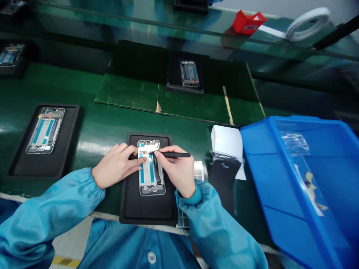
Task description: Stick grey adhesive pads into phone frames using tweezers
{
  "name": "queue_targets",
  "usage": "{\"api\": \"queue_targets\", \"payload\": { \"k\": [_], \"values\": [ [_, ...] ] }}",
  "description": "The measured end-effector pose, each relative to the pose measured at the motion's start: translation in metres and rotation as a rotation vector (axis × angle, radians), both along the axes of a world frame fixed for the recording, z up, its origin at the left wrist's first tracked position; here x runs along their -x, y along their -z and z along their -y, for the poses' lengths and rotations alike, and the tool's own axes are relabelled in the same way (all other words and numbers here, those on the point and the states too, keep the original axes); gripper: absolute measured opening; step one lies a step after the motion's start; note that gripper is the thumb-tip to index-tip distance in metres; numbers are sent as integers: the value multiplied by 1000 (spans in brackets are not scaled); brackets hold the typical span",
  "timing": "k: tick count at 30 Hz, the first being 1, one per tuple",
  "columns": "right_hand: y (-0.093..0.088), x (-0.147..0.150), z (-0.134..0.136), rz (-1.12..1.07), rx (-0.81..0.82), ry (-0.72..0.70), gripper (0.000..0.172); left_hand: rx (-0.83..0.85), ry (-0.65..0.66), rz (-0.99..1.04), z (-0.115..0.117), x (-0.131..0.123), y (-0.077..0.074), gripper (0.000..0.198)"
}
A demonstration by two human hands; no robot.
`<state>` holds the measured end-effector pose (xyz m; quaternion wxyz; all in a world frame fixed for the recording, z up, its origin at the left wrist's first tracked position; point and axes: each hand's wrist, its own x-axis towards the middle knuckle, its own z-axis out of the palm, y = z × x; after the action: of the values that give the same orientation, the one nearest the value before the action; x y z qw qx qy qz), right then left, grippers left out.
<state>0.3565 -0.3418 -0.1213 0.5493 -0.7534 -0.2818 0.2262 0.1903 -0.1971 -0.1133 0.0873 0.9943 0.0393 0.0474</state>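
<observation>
An opened smartphone [147,175], its inner parts and blue strips showing, lies in a black tray [146,213] in front of me. My left hand [119,164] holds the phone at its upper left, with bent fingers on the edge and a fingertip over the inside. In my right hand [176,168] is a slim black pen-shaped tool [179,154], pinched between thumb and fingers. Its tip points left at the phone's upper part, beside the circuit board [150,145]. Whether the tip touches anything is too small to tell.
Left of me, another opened phone [45,130] lies in a black tray [36,164]. A further tray [171,80] with a phone sits on a raised green board [129,93]. At right stand a white-and-black sheet roll [226,140] and a large blue bin [260,175].
</observation>
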Motion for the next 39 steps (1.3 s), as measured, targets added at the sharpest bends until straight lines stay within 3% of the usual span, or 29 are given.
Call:
{"api": "queue_targets", "payload": {
  "k": [7,18,24,25,27,29,31,35,39],
  "values": [
    [1,0,-2,-27,-21,12,17,-79,-47,-133,7,-5,-9,43],
    [7,-1,-1,4,-47,-14,18,-119,-89,-39,13,7,1,36],
    [8,-1,-2,5,-76,-7,17,77,8,-48,2,19,-4,36],
    [8,-1,-2,-2,-87,-5,17,112,-20,-40,3,23,-4,40],
    [8,-1,-2,-14,-110,-3,17,138,-208,14,10,28,-4,46],
    [8,-2,-2,-20,-122,3,17,114,-451,34,22,30,-2,41],
    [6,-1,-2,-24,-132,16,16,75,-595,-41,33,28,-1,29],
    [7,-2,-3,-68,-186,28,17,22,-691,-209,45,18,1,19],
    [17,-9,-3,-220,-366,29,21,82,-765,-186,44,11,2,21]
  ]
}}
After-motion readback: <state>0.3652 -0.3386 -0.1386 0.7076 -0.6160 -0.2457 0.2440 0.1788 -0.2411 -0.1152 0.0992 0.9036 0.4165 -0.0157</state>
